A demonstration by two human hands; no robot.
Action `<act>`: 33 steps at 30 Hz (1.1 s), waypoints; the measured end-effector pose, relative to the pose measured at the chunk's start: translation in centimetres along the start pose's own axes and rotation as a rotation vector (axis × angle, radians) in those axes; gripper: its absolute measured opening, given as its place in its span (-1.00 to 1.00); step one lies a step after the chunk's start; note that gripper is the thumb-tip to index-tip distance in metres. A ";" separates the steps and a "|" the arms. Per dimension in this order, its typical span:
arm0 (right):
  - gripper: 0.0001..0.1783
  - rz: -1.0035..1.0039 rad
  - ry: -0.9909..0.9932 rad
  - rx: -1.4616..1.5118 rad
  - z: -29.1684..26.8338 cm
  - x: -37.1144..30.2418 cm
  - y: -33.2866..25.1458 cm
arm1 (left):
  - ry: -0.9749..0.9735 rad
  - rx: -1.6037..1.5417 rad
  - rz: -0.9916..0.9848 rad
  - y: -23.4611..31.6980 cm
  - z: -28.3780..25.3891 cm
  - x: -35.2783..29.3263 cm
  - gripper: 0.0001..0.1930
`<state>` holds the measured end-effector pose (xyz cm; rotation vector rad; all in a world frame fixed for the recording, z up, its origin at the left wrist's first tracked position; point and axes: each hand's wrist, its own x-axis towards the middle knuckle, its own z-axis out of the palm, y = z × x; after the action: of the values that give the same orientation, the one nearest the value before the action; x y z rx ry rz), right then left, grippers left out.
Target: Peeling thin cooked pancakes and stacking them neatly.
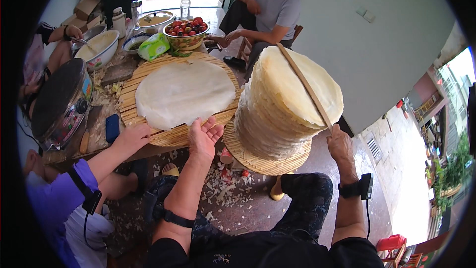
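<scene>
My right hand (341, 146) is closed around the near end of a long flat wooden stick (300, 80). That stick lies across the top of a tall stack of thin round pancakes (265, 111), which rests on a round bamboo mat (267, 168). Palm up with its fingers apart, my left hand (206, 139) is at the near edge of another slatted bamboo mat (130, 94). A single pale pancake (183, 92) is spread flat there; whether my fingertips touch its near edge I cannot tell. Left of my hand, a co-worker's hand (136, 136) touches the mat's rim.
At the left stand a round black griddle (57, 92) and a batter bowl (101, 52) beside another person. A phone (112, 128) lies near them. Behind the mat are a fruit bowl (186, 42) and a green packet (153, 46). A seated person (277, 7) is beyond the stack.
</scene>
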<state>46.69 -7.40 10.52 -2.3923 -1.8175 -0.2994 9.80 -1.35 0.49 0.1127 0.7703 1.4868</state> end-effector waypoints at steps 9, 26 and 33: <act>-0.79 -0.013 0.006 -0.011 0.4 0.1 0.3 | 0.050 -0.047 0.039 1.1 -1.9 1.3 -0.69; -0.77 0.016 0.001 -0.002 -0.6 -0.2 -0.5 | -0.305 0.235 -0.076 0.4 -0.2 -1.1 -0.67; -0.74 0.016 0.008 -0.057 -0.8 0.1 -0.1 | -0.303 0.325 -0.020 0.6 -0.3 -0.6 -0.75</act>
<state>46.54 -7.47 11.33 -2.4384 -1.8102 -0.3632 9.22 -1.98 0.78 0.5614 0.7559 1.2771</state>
